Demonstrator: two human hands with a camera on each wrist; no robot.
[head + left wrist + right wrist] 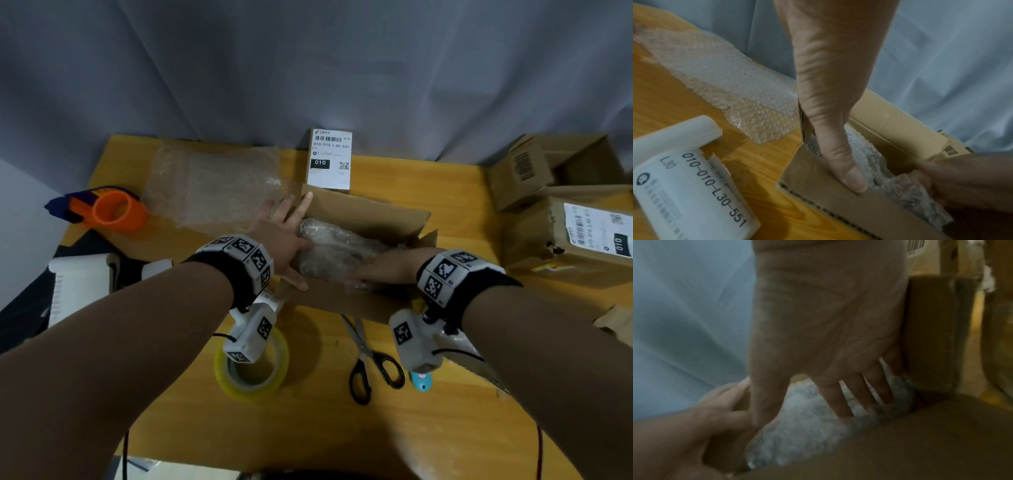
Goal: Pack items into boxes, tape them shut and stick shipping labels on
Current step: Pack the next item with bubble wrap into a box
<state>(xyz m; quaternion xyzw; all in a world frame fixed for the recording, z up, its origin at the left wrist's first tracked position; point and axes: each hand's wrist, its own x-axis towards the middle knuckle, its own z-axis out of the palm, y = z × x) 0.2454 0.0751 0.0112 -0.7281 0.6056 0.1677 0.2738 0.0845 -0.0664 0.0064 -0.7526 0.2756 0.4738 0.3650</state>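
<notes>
An open cardboard box (363,212) sits mid-table with a bubble-wrapped item (335,250) lying in it. My left hand (291,236) lies spread over the box's left end with its fingers straight. Its index finger reaches the far flap and its thumb (849,177) presses on the near wall (838,207). My right hand (373,270) comes in from the right and grips the bubble-wrapped item (797,434). The thumb is on one side and the spread fingers (840,397) dig into the other. The fingertips are hidden in the wrap.
A loose bubble-wrap sheet (215,185) and an orange tape dispenser (109,209) lie at the left. A labelled small box (329,159) stands behind. Clear tape roll (251,370), scissors (370,363) and label roll (690,186) lie in front. Labelled cartons (582,240) are stacked at the right.
</notes>
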